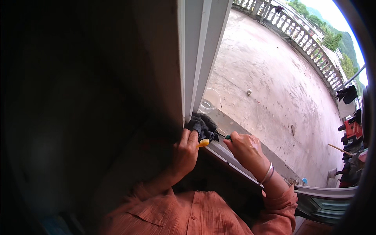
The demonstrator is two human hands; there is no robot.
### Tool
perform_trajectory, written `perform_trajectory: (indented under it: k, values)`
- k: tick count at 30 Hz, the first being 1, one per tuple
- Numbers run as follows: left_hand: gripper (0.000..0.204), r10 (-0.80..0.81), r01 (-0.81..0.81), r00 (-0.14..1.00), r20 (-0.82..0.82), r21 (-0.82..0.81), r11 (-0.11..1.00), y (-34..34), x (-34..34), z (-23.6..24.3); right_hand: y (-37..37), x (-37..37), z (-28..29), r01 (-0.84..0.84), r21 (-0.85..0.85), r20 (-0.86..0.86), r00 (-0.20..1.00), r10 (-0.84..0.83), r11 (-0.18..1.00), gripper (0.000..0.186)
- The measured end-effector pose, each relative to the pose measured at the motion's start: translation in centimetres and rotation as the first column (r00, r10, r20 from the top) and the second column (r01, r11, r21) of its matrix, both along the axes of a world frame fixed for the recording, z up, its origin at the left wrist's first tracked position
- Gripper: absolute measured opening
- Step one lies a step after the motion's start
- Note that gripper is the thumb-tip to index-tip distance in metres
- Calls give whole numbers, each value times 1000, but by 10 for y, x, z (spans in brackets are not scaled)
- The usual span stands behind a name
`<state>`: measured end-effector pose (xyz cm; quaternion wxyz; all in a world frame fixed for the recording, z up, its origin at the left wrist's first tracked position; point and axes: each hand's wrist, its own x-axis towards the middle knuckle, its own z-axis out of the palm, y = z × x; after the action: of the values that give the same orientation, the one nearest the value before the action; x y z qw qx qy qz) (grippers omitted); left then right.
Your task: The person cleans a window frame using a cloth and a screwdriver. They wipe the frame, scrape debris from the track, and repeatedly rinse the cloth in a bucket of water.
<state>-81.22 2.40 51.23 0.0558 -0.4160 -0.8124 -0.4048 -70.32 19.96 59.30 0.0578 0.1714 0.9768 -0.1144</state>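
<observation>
My left hand (187, 152) is closed round a yellow brush that looks like a toothbrush (203, 143), its bristle end sticking out to the right. The fingertips of that hand also touch a bunched dark grey cloth (203, 126), which lies in the corner where the white frame meets the sill track. On the right, my right hand (247, 152) grips a green-handled screwdriver (228, 137). Its thin metal shaft points left toward the cloth; the tip is hard to make out, and most of the handle is hidden in the fist.
A white window frame (201, 51) rises ahead, with its lower track (223, 154) running below my hands. Outside lie a concrete terrace floor (270, 78), a clear coiled tube (206, 105) and a baluster railing (305, 43). Dark clothes (347, 94) hang at right. Deep shadow covers the left.
</observation>
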Motion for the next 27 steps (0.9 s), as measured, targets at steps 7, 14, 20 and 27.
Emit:
perform_trajectory:
  k: [7, 14, 20, 27]
  values:
    - [42, 70, -59, 989, 131, -88, 994, 8, 5, -2, -16, -22, -56, 63, -100, -236, 968, -85, 993, 37]
    - [44, 76, -66, 994, 74, -122, 990, 7, 10, -7, -4, -17, -63, -21, -376, -382, 914, -135, 927, 31]
    - [43, 50, -50, 996, 74, -3, 999, 10, 13, -6, -2, -16, -59, -42, -460, -389, 908, -159, 887, 30]
    - [46, 31, -25, 999, -41, 125, 992, 7, 9, -11, -7, -16, -65, -76, -539, -456, 863, -215, 839, 26]
